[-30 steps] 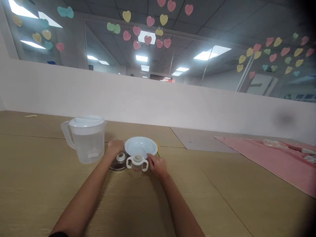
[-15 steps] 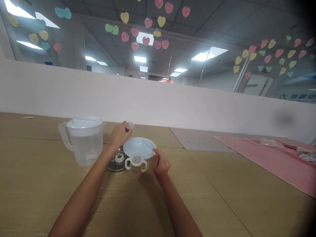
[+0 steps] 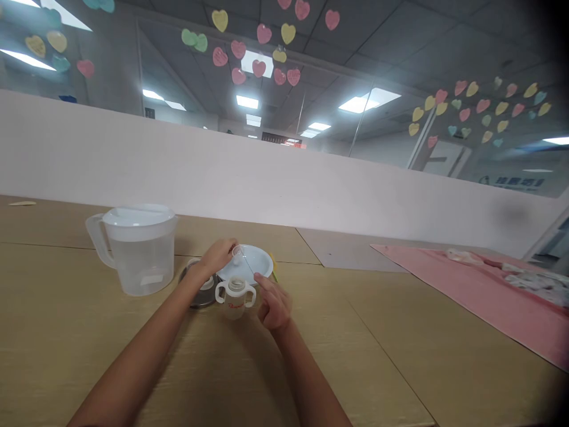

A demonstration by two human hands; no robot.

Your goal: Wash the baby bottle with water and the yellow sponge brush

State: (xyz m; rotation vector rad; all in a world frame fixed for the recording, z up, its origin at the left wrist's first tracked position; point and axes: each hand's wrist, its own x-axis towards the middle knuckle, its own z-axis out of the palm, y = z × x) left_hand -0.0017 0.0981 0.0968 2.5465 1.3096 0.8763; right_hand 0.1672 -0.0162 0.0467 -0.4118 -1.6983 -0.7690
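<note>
My left hand [image 3: 219, 255] is closed on a small clear cap or cup [image 3: 238, 251], held over the left side of a shallow white bowl [image 3: 264, 267]. Between the fingers of my right hand [image 3: 274, 303] is a thin stick [image 3: 249, 266], its far end at the cap's opening; whether it touches cannot be made out. Just in front of the bowl stands an uncapped clear baby bottle [image 3: 235, 303] with two white handles and red lettering. Partly behind my left forearm lies a round metal dish [image 3: 203, 301] with a white ring [image 3: 208, 284] in it.
A lidded clear pitcher [image 3: 142, 261] holding liquid stands on the left. Something yellow and green [image 3: 273, 267] shows at the bowl's right edge. A pink cloth [image 3: 448, 284] with crumpled material lies at the right. A white wall [image 3: 249, 178] rises behind the table.
My left hand has lowered the cap from above to the bowl. My right hand has moved slightly lower with the stick, whose end is now at the cap. The view has shifted a little right.
</note>
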